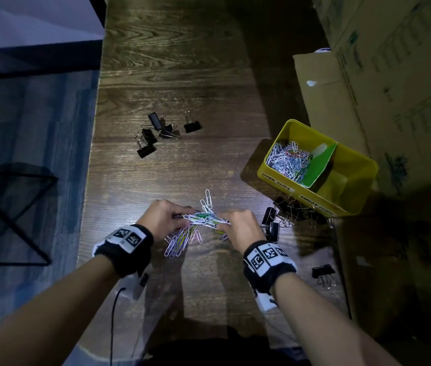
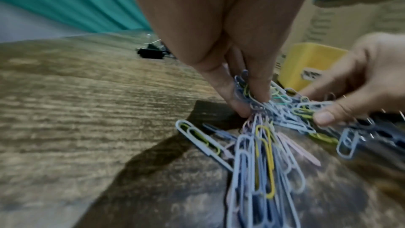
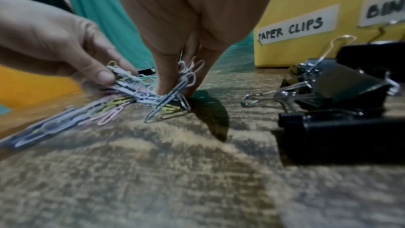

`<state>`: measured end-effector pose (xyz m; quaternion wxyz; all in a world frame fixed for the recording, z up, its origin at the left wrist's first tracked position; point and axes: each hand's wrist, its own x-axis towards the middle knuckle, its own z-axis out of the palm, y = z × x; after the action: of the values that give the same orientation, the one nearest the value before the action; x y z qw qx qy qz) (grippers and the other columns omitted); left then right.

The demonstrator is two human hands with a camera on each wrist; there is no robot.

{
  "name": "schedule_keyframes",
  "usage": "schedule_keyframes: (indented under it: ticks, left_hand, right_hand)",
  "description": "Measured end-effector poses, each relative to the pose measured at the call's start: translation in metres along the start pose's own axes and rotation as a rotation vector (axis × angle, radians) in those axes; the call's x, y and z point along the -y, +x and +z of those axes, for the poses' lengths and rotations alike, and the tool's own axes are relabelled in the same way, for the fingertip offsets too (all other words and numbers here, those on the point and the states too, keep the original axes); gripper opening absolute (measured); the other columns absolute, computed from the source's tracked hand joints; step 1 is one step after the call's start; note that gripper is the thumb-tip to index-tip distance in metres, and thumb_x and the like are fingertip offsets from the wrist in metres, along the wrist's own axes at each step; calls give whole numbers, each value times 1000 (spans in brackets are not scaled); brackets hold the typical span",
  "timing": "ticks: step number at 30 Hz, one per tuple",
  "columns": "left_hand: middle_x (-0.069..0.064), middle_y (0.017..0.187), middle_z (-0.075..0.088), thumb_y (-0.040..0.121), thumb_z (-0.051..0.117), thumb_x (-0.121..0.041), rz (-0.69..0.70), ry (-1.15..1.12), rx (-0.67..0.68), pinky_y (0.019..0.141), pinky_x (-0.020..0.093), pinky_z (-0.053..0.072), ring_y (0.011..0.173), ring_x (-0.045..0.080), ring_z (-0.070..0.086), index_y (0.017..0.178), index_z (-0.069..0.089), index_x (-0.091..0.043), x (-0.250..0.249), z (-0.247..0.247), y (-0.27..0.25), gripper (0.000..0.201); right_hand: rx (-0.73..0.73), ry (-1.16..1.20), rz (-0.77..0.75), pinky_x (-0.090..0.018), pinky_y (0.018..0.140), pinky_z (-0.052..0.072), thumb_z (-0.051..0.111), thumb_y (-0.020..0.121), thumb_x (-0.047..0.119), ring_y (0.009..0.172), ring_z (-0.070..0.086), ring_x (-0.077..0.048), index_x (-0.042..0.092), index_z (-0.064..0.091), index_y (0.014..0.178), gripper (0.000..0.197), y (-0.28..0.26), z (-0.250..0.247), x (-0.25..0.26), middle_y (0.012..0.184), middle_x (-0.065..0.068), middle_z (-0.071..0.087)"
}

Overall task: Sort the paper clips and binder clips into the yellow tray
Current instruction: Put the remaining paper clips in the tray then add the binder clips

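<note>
Both hands pinched on one tangled bunch of paper clips [image 1: 204, 220] just above the table [image 1: 182, 75]: left hand [image 1: 163, 216] clamped on the bunch's left end, right hand [image 1: 238, 228] clamped on its right end, thumb and fingers curled in on both. Held part of the bunch stretched roughly level between the two hands, long axis hand to hand. A second sheaf hanging from under the left hand, trailing back toward the left wrist, tips touching or just off the wood; cannot tell which. A few single clips sticking up and away from the knuckles, pointing toward the far side. Yellow tray [image 1: 357, 165] forward and to the right of the right hand, paper-clip half already holding a heap, other half looking bare. Black binder clips [image 1: 275, 223] just beside the right hand, between it and the tray; another cluster [image 1: 156, 136] well ahead of the left hand. Risks, as judged: interlocked clips likely to shed singles once lifted, dropping short of the tray or among the binder clips beside the right hand; hanging sheaf likely to drag and snag a binder clip's wire handle in passing; uneven pull between hands likely to split the bunch; loose ends could spill over the divider into the wrong half.
</note>
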<state>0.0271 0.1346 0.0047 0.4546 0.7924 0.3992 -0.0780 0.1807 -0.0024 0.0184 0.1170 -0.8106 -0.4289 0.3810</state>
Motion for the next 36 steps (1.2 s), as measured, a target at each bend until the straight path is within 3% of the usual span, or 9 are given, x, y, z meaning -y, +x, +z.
schedule_keyframes:
  ticks: [3, 7, 10, 13, 16, 23, 27, 31, 36]
  left_hand:
    - [5, 98, 70, 76, 72, -2, -57, -187, 3, 62, -3, 38, 57, -22, 50, 104, 70, -15, 1, -10, -1, 31]
    - [6, 81, 74, 77, 65, 11, -143, -509, 41, 67, 14, 54, 63, 2, 65, 81, 75, -27, 0, -23, -4, 39]
    - [1, 67, 73, 77, 59, 16, -176, -696, 38, 64, 16, 56, 59, 8, 67, 91, 71, -8, -10, -32, -6, 30]
    - [7, 74, 74, 71, 62, 12, -170, -828, 47, 65, 20, 57, 62, 14, 69, 83, 75, -12, -25, -44, -4, 30]
    - [11, 77, 74, 64, 61, 7, -144, -961, 72, 64, 21, 58, 65, 16, 70, 80, 76, -12, -55, -54, 2, 29]
    - [7, 79, 74, 71, 59, 9, 51, -1001, 154, 70, 24, 58, 71, 14, 70, 90, 72, -6, -153, -54, 38, 27]
    - [1, 72, 73, 80, 58, 12, 69, -864, 90, 67, 21, 57, 65, 10, 68, 96, 67, -5, -200, -28, 73, 25]
    - [-2, 67, 68, 78, 71, -9, 218, -260, -45, 63, 22, 52, 59, 8, 61, 98, 72, -13, -219, 6, 99, 21]
    - [5, 101, 70, 83, 65, -22, 313, 165, 23, 86, 22, 44, 97, 21, 61, 107, 69, -26, -225, 27, 108, 25]
  right_hand:
    - [-27, 181, 77, -33, 89, 50, 68, 86, 21, 96, 64, -31, 19, 69, 113, 27, -1, -6, -3, 106, -18, 69]
    - [-133, 386, 109, -10, 89, 37, 78, 75, 24, 105, 64, -12, 16, 68, 113, 39, -6, -15, -10, 114, -10, 68]
    - [-207, 588, 153, -13, 83, 41, 81, 71, 22, 76, 60, 9, 14, 71, 108, 40, -10, -22, -13, 91, -1, 73]
    - [-283, 802, 152, -12, 83, 48, 82, 70, 12, 84, 61, 1, 5, 69, 108, 41, -15, -33, -14, 104, -1, 69]
    - [-338, 986, 134, -4, 74, 46, 79, 70, 3, 79, 60, 9, -1, 65, 111, 43, -23, -49, -14, 103, 0, 66]
    - [-538, 1161, 44, -16, 81, 53, 76, 70, -4, 81, 66, 5, -2, 64, 110, 42, -42, -104, -16, 92, 7, 70]
    - [-628, 1155, 8, -23, 82, 55, 76, 71, -2, 85, 68, -9, 0, 66, 110, 40, -39, -135, -22, 97, -2, 73]
    - [-683, 1111, 28, -30, 82, 56, 78, 71, 1, 81, 67, -15, -2, 66, 110, 41, -23, -158, -33, 97, -10, 72]
    - [-729, 1015, 139, -19, 83, 52, 78, 74, 9, 83, 65, -5, 4, 67, 111, 39, 4, -173, -51, 100, -4, 70]
